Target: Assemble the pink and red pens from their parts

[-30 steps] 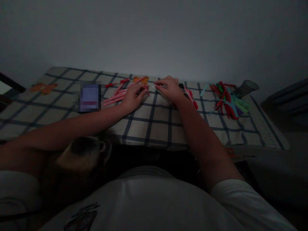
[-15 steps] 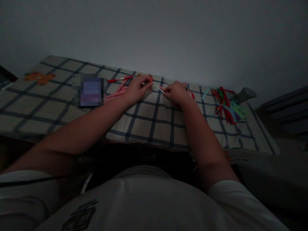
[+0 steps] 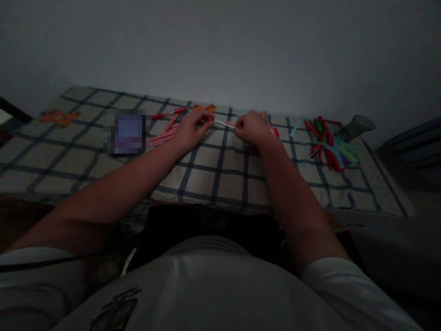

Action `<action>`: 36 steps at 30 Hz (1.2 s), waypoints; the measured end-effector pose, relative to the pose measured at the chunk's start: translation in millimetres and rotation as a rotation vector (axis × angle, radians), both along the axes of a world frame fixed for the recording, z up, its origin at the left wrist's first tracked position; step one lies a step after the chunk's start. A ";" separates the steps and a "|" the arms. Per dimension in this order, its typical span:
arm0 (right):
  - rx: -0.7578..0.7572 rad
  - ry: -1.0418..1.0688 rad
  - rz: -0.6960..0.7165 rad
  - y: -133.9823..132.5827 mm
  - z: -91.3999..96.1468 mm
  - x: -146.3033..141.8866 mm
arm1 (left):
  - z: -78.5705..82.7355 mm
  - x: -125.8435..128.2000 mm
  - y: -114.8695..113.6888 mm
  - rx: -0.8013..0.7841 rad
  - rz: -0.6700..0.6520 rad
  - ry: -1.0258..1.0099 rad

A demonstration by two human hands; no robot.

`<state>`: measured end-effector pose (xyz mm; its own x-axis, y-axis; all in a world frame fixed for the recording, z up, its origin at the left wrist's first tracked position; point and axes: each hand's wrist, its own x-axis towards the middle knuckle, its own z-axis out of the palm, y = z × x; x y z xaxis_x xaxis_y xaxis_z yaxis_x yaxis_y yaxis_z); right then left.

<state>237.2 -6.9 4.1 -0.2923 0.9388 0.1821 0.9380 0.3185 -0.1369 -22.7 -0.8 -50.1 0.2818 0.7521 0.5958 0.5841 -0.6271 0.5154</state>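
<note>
My left hand (image 3: 194, 128) pinches a small pinkish-red piece (image 3: 211, 118) between thumb and fingers; its exact kind is too dark to make out. Closed around a thin white stick (image 3: 223, 122), my right hand (image 3: 253, 130) points it leftward. The stick's far end reaches the piece at my left fingertips; whether it enters the piece I cannot tell. Beside my left wrist lie several pink strips or rolls (image 3: 165, 136). Red and white items (image 3: 274, 130) are partly hidden behind my right hand.
A red pen (image 3: 168, 113) and a blurred phone-like device (image 3: 129, 133) lie left on the checked tablecloth (image 3: 206, 174). Orange cut-outs (image 3: 60, 118) rest farther left and behind my left hand. To the right are a pile of coloured strips (image 3: 329, 147) and a tipped glass-like vessel (image 3: 358, 126).
The gap between the white stick and my left fingertips has closed; the stick now meets the pinkish-red piece, and more of its length shows. The view has shifted slightly.
</note>
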 end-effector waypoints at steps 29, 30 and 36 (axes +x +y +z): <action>0.077 0.036 0.232 -14.1 12.3 -9.0 | -0.1 -21.2 4.0 0.070 0.072 0.299; 0.079 0.016 0.236 -14.4 11.7 -11.3 | -0.1 -21.1 3.7 0.066 0.065 0.300; 0.124 -0.008 0.254 -9.7 7.8 -10.5 | 5.4 -18.5 -2.1 0.033 0.044 0.304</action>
